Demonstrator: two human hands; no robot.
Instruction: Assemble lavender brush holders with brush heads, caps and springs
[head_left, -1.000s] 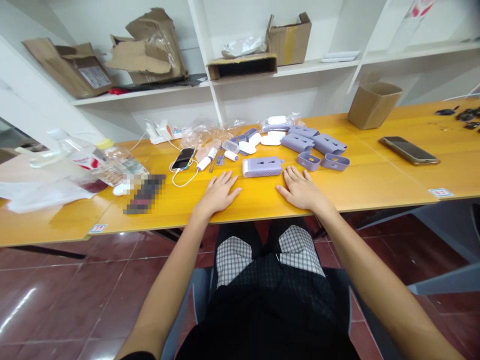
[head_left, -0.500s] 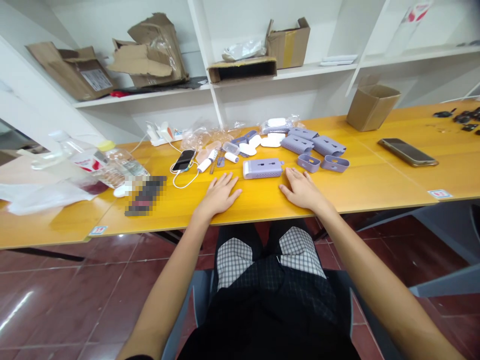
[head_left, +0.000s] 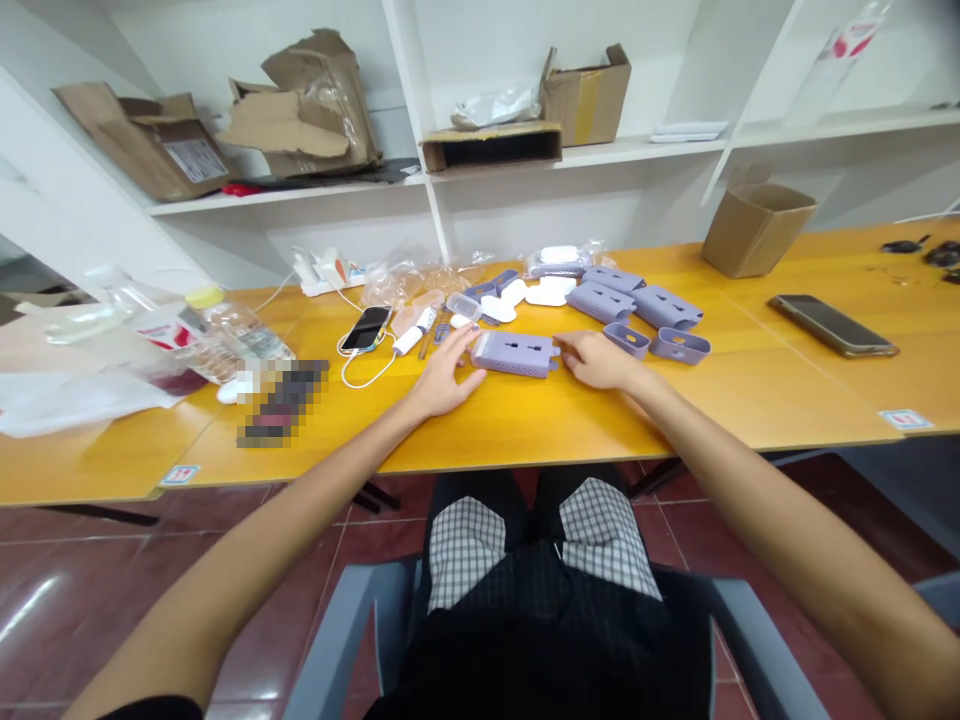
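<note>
A pale purple plastic casing (head_left: 517, 354) lies on the table between my hands, with slots on top, small holes along its front side and a whitish left end. My left hand (head_left: 448, 378) has that end between its fingers and thumb. At the opposite end, by a small tab, the curled fingers of my right hand (head_left: 596, 358) touch the casing; their tips are partly hidden. Just right of that hand are two short purple sleeves, one of them an open sleeve (head_left: 681, 345). Behind are several longer purple casings (head_left: 600, 300) and white plastic pieces (head_left: 551, 291).
A phone (head_left: 367, 329) with a white cable lies left, near clear plastic bags (head_left: 405, 275) and a power strip (head_left: 330, 275). Bottles (head_left: 225, 315) stand further left. To the right are a cardboard box (head_left: 754, 230) and another phone (head_left: 832, 324). Shelves behind hold more boxes.
My hands have gone from resting flat on the table to the two ends of the purple casing. The casing has shifted slightly left and turned a little.
</note>
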